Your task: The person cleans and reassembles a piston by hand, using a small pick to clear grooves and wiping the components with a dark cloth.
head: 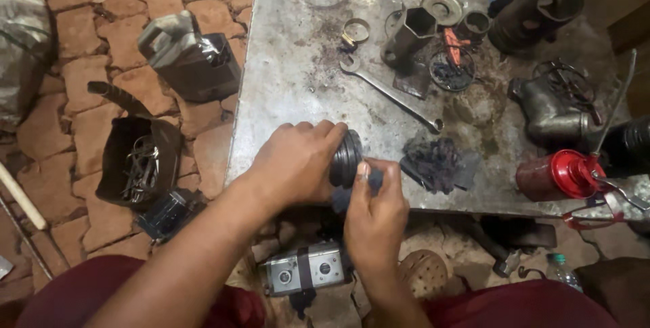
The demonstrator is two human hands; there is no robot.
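Observation:
My left hand [294, 162] grips a dark, ribbed round part [346, 159] at the front edge of a grey metal table [291, 64]. My right hand [376, 216] presses a dark blue rag [374, 180] against the part's side, thumb up beside it. A crumpled dark rag [433, 162] lies on the table just right of both hands.
A long spanner [393, 91], a hex socket [406, 33], rings, a washer and a grey pipe fitting [552, 111] lie on the table. A red oil can [558, 173] stands at the right. On the brick floor are a black tool pouch [139, 162], a grey canister [193, 57] and a metal pump body [305, 270].

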